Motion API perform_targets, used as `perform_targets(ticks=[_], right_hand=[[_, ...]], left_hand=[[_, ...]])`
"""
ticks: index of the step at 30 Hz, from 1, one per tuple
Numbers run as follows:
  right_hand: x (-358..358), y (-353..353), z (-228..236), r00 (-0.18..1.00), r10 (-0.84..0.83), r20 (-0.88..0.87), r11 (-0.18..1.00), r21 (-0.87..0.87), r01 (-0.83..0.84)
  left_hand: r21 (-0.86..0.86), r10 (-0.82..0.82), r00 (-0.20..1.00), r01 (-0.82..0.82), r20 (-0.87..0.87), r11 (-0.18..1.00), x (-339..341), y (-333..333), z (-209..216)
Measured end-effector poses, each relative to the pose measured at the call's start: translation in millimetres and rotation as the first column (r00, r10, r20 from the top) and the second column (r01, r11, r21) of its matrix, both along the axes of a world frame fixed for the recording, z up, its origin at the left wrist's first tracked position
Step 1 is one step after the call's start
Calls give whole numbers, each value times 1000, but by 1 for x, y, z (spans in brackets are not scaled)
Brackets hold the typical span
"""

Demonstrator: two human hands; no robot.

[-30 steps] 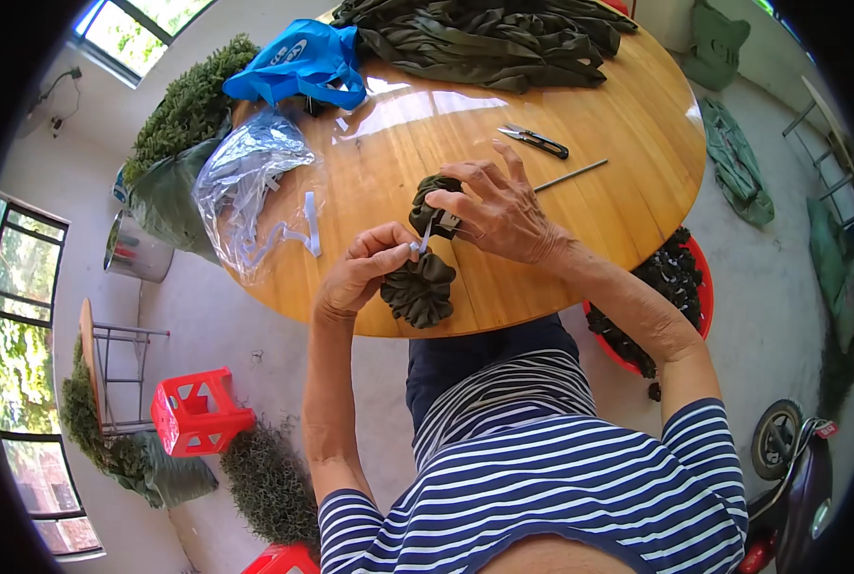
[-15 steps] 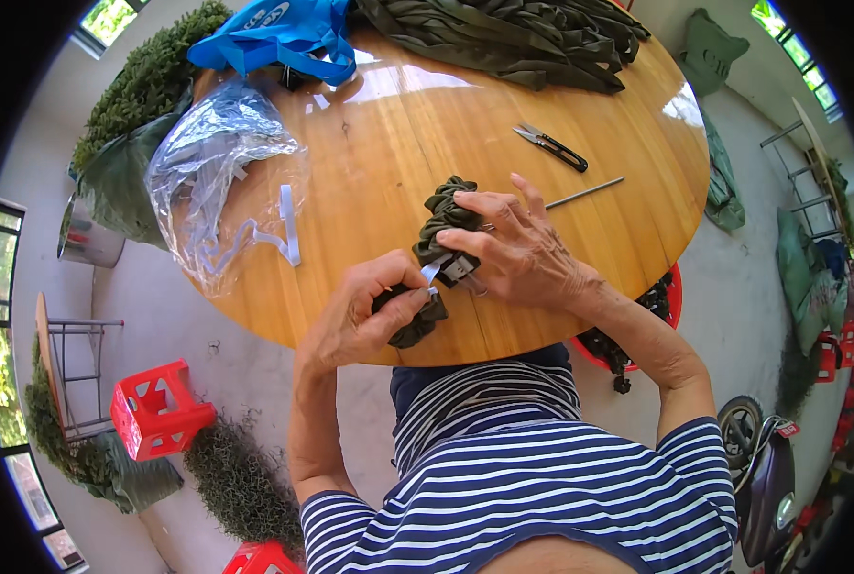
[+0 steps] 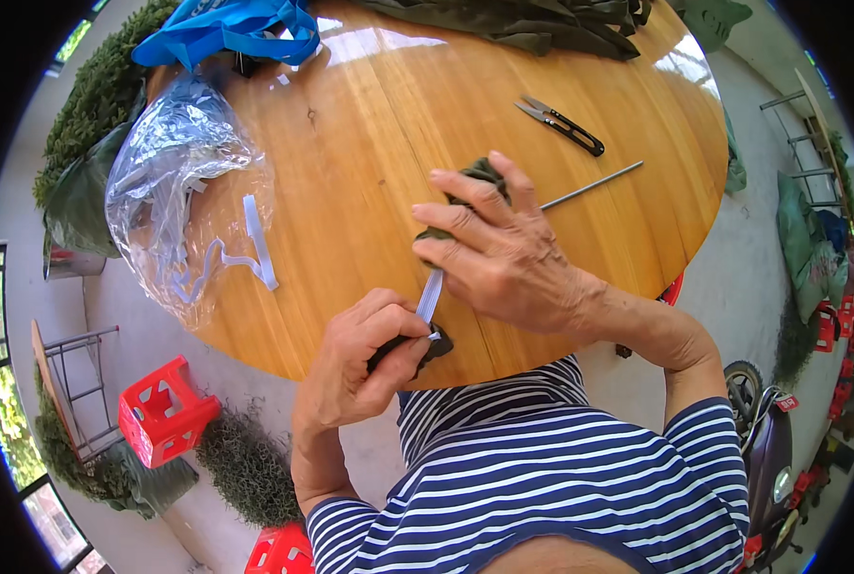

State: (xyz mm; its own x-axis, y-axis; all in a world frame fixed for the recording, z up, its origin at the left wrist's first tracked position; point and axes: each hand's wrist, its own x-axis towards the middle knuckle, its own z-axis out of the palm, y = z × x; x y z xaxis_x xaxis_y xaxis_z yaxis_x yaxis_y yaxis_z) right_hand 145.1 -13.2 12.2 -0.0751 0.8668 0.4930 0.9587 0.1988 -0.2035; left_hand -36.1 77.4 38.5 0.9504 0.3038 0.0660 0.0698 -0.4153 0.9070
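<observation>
A white elastic band (image 3: 431,295) stretches flat between my two hands. My left hand (image 3: 350,359) is closed in a pinch on the band's lower end and a bunch of dark green fabric (image 3: 437,346) at the near table edge. My right hand (image 3: 513,251) is wrapped over a gathered dark green fabric tube (image 3: 485,174), most of it under the fingers. The band's upper end disappears beneath this hand. A thin metal rod (image 3: 594,184) sticks out to the right from behind the right hand. Black thread snips (image 3: 563,126) lie farther back on the table.
On the wooden table (image 3: 350,191), a clear plastic bag (image 3: 183,163) with loose white elastic (image 3: 258,244) lies at left. A blue bag (image 3: 236,31) and dark green fabric (image 3: 523,24) lie at the back. A red stool (image 3: 164,411) stands on the floor.
The hands have drawn apart, and a longer stretch of white elastic shows between them. My right hand now covers more of the gathered fabric; the metal clip beside it is hidden.
</observation>
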Motion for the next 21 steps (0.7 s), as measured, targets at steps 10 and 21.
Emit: perform_targets(ticks=[10,21], right_hand=[[19,0,1,993,-87,-82,995,-47,83],[21,2,3,986,-66,-151,985,-165,41]], left_hand=[[-152,-4,1000,1,-17,988,-12,9,-11],[-147,11,996,-24,-85,989,-25,16,-11]])
